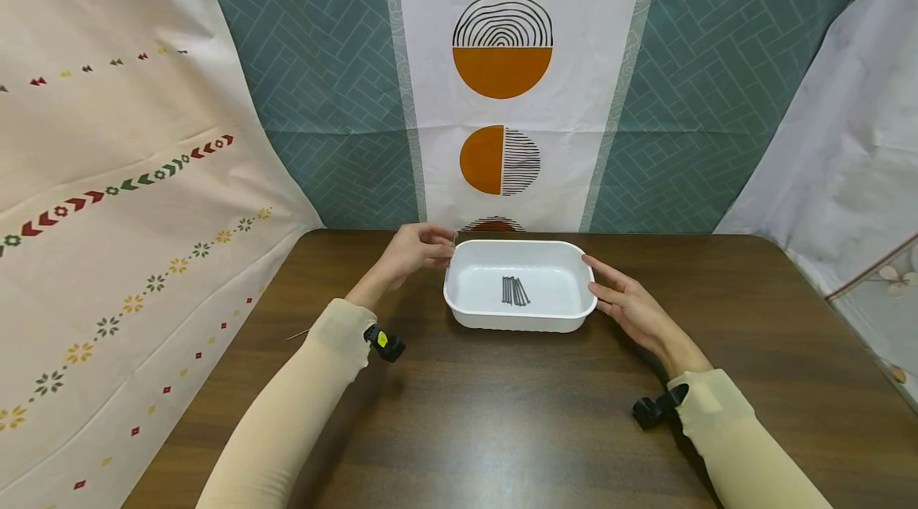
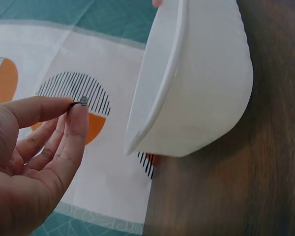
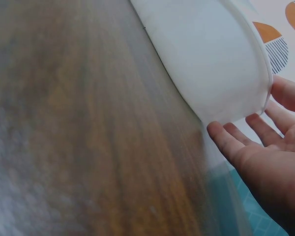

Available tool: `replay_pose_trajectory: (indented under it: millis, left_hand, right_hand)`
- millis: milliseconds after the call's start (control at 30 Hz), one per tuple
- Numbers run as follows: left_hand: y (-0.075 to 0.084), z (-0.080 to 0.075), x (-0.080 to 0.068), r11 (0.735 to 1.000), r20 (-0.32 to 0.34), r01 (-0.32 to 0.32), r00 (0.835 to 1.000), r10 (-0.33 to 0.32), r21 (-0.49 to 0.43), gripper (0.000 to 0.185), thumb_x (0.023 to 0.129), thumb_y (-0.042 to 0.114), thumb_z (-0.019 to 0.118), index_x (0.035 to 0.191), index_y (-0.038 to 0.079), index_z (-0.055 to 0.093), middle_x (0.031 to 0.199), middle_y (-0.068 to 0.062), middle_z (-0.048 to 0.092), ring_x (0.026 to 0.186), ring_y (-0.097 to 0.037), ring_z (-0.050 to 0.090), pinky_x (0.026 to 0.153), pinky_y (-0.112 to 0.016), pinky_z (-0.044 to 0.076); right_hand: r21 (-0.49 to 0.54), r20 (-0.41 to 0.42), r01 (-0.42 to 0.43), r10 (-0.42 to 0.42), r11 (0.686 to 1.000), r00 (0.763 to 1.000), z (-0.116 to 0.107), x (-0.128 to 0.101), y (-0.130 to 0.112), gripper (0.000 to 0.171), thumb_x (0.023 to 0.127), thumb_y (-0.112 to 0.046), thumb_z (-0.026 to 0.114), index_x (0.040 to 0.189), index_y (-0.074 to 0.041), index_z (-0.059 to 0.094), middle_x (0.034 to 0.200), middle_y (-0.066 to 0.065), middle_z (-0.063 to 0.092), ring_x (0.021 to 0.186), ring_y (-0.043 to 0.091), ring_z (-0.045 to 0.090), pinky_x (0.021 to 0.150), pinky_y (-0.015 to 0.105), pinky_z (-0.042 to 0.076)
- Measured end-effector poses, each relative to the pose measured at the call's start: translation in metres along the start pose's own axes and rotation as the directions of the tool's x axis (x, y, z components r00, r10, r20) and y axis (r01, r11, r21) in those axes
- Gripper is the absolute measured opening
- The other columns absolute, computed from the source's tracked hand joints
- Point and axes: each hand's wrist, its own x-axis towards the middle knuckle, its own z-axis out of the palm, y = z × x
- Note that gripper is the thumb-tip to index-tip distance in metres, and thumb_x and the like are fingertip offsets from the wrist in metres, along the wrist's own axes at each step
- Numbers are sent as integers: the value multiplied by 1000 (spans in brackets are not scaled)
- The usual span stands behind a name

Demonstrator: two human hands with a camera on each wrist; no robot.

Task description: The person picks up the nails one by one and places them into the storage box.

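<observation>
Near the far edge of the dark wooden table (image 1: 502, 413), the left hand (image 1: 416, 250) pinches one small dark metal nail (image 2: 82, 102) just beside the white rectangular plastic tray (image 1: 473, 310) holding more dark nails (image 1: 515, 291), while the right hand (image 1: 631, 306), fingers straight and released, rests against the tray's right wall.

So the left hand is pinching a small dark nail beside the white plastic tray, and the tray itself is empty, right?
Not quite. The left hand does pinch a small dark nail beside the white plastic tray, but the head view shows a bundle of dark nails lying in it.

Makeshift studio, cloth backdrops (image 1: 502, 79), wooden table (image 1: 502, 413)
</observation>
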Motion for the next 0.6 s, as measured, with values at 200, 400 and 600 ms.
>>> replay_pose_trajectory:
  millis: [200, 400, 600]
  left_hand:
    - [2, 15, 4, 999, 7, 49, 999, -49, -1, 32, 97, -4, 69, 128, -7, 67, 118, -30, 67, 96, -31, 70, 90, -44, 60]
    - [6, 25, 9, 994, -21, 108, 994, -108, 28, 32, 97, -2, 69, 129, -5, 67, 106, -18, 70, 90, -26, 70, 95, -51, 56]
    - [7, 41, 15, 985, -4, 125, 992, -125, 115, 31, 95, -3, 71, 126, -3, 69, 105, -18, 70, 86, -26, 72, 92, -49, 58]
  right_hand:
    - [0, 4, 0, 0, 1000, 1000, 1, 0, 0, 66, 110, -18, 53, 167, -9, 20, 174, 14, 5, 148, 25, 34, 104, 19, 46]
    - [11, -3, 0, 0, 1000, 1000, 1, 1, 0, 65, 110, -17, 53, 167, -9, 21, 174, 15, 5, 146, 23, 35, 104, 20, 47]
    - [6, -2, 5, -5, 1000, 1000, 0, 0, 0, 65, 111, -17, 52, 167, -8, 20, 174, 14, 5, 146, 20, 36, 105, 21, 46]
